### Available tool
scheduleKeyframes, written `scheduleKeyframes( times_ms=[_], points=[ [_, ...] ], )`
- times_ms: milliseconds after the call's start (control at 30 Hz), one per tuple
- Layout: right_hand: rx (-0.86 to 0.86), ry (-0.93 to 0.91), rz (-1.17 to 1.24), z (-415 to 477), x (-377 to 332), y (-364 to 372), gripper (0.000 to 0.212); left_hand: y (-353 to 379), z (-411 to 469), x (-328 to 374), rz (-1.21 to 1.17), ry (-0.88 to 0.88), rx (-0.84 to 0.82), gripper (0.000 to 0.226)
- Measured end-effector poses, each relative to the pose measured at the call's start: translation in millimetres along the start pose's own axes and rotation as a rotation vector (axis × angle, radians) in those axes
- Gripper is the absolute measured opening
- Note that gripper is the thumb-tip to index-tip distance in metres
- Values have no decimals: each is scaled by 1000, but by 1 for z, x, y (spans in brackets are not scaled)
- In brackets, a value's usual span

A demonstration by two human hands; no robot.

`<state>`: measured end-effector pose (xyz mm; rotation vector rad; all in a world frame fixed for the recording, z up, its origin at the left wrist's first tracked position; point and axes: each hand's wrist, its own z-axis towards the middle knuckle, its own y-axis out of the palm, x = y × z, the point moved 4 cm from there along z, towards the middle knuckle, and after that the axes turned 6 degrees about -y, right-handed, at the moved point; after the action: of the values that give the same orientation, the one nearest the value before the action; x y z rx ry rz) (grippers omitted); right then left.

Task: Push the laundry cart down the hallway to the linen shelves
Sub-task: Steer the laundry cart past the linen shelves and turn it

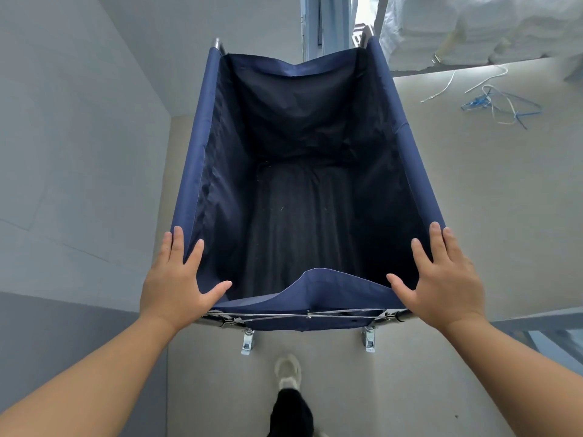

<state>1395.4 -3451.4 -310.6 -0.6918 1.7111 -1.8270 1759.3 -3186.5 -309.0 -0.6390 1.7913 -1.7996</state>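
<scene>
Bare forearms reach in from both lower corners, above a white shoe (pixel 287 372) on the beige floor (pixel 473 200). Left hand (pixel 176 279) and right hand (pixel 441 279) lie flat with fingers straight and spread, pressing the near corners of the navy laundry cart (pixel 195 159). It stands just beside the grey wall (pixel 79 121). Farther right lie loose straps (pixel 492 102), then clear sacks of white linen (pixel 473 26).

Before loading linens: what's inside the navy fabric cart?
Inside the navy fabric laundry cart: only dark creased lining and some specks. Its sagging near flap covers the closest strip.
</scene>
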Motion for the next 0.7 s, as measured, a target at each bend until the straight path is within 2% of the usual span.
scheduleKeyframes(
  times_ms=[700],
  points=[
    [53, 16, 2, 168, 36, 20, 83, 7, 179, 27, -42, 18, 6, 98]
  ],
)
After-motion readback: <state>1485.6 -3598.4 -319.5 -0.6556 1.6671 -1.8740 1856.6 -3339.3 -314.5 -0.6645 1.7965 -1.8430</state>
